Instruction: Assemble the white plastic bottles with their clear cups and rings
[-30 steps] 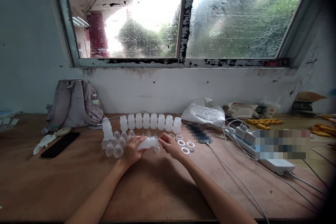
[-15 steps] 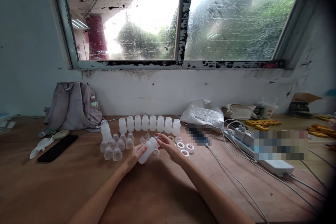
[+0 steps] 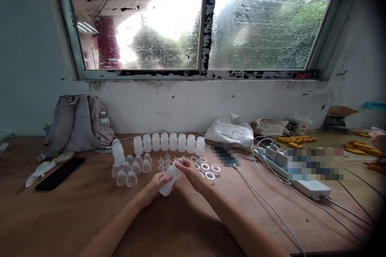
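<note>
My left hand [image 3: 157, 184] is wrapped round a frosted white baby bottle [image 3: 167, 185], which leans with its mouth up to the right. At that mouth, the fingers of my right hand [image 3: 187, 169] are pinched together; what they hold is hidden. Just beyond the hands lie several clear bottle nipples [image 3: 162, 163]. Clear dome caps [image 3: 131, 179] are grouped to the left, beside a bottle with a dome cap on top [image 3: 118, 155]. White collar rings [image 3: 209, 177] lie right of my right hand. A row of open frosted bottles [image 3: 164, 142] stands behind.
Left on the table are a black phone [image 3: 60, 174], a white crumpled wrapper [image 3: 40, 172] and a grey backpack [image 3: 80, 122]. To the right are a silvery bag [image 3: 230, 133], a power strip [image 3: 310, 188] with trailing cables, and yellow parts [image 3: 297, 140]. Another person's hand [image 3: 379, 138] shows at the right edge.
The bottle has come slightly lower and nearer to me in my left hand. My right fingers have closed in over its mouth. The view has shifted a little to the right.
</note>
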